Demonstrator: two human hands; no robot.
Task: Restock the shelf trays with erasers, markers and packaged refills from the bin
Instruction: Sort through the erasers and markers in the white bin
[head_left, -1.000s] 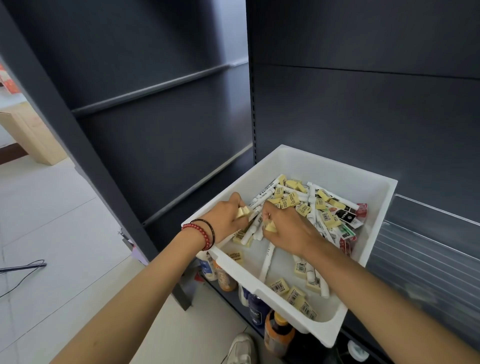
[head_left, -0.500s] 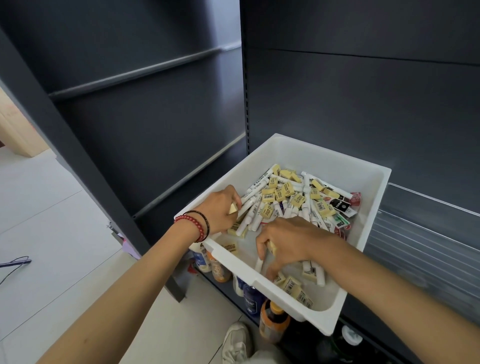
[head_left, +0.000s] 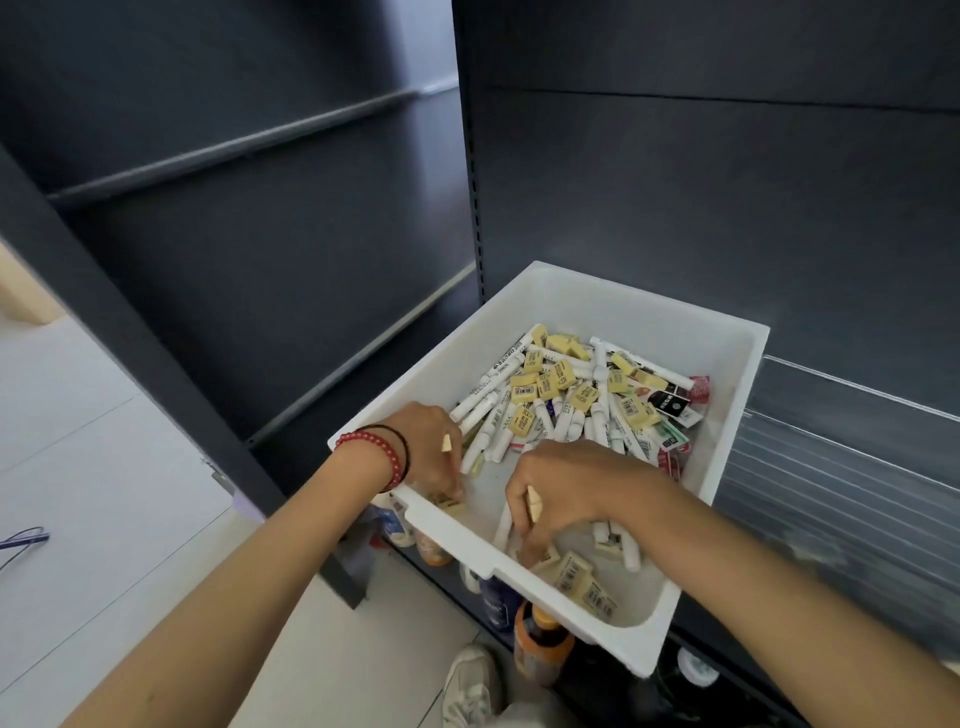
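Observation:
A white bin (head_left: 644, 312) sits at an angle against the dark shelving. A pile of yellow erasers (head_left: 550, 382), white markers (head_left: 493, 374) and packaged refills (head_left: 675, 402) fills its far half. My left hand (head_left: 426, 447), with a red bead bracelet at the wrist, holds a yellow eraser (head_left: 445, 442) between its fingers and reaches down to another eraser at the bin's near left corner. My right hand (head_left: 566, 488) also holds a yellow eraser (head_left: 533, 504), its fingertips down among loose erasers (head_left: 576, 577) on the bin floor.
A clear plastic shelf tray (head_left: 841, 467) lies to the right of the bin. Bottles (head_left: 540, 644) stand on the low shelf under the bin. My white shoe (head_left: 472, 686) is on the pale floor. A cable (head_left: 21, 540) lies at the far left.
Both hands moved from the pile toward the near side of the bin. Each still carries an eraser, and the fingertips now reach down to loose erasers on the bin floor.

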